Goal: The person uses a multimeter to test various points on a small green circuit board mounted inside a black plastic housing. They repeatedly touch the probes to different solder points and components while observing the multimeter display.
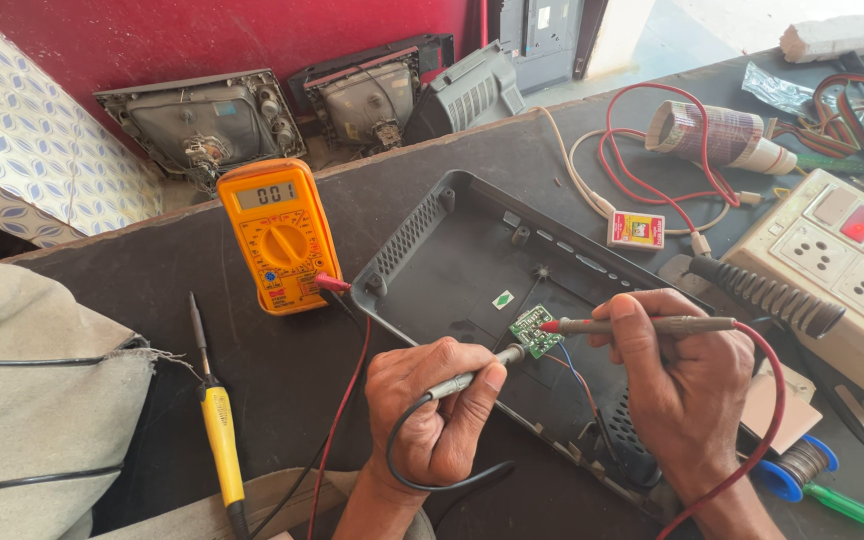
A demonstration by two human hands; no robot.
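Nearest, at the table's near edge: left hand (439,415) curled shut, pinching the black probe (472,378) between thumb and fingers like a pen, black lead looping back under the wrist. Just right of it, right hand (674,385) likewise closed on the red probe (642,325), red lead trailing toward the near right corner. Both tips meeting on the small green circuit board (535,331) — lying inside the open grey plastic casing (472,250) at mid-table. Likely light, thin and rigid, easily scratched or shorted; best gripped by its bare edges, never across the solder points. Probes slim and smooth, safest held on the insulated barrels. Left of the casing, a yellow screwdriver (220,430) near the front edge. Further back, the orange multimeter (279,235), a white extension board (852,270) at the right edge — and beyond the far edge, old picture tubes (202,125).
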